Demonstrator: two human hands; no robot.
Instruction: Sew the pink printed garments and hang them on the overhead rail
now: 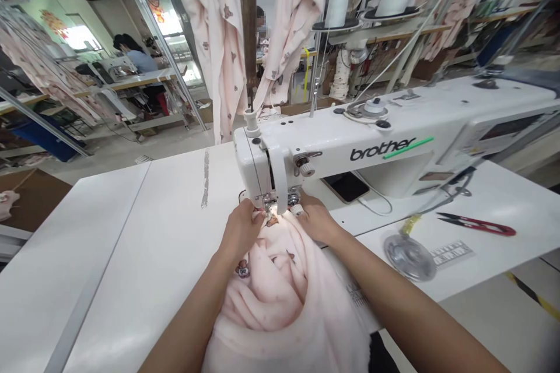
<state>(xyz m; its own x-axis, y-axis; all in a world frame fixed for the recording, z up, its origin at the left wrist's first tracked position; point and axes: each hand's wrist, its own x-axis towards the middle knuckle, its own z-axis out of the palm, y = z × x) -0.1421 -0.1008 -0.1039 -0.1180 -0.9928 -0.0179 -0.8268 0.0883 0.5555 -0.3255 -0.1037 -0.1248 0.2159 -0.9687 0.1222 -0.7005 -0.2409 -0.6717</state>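
The pink fleece garment (284, 291) lies bunched on the white table (131, 233), its edge fed under the sewing machine (350, 145) needle. The left hand (240, 230) pinches that edge; the right hand (317, 218) lies flat on it. Seaming looks underway; next calls for steady, even guiding.

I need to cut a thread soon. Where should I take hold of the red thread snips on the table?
Probably best to grip the red snips around the red handle end at the right, coming from above with the right hand. They lie flat, with the dark pointed blades aimed left toward the sewing machine, so the handle is likely the safer part.
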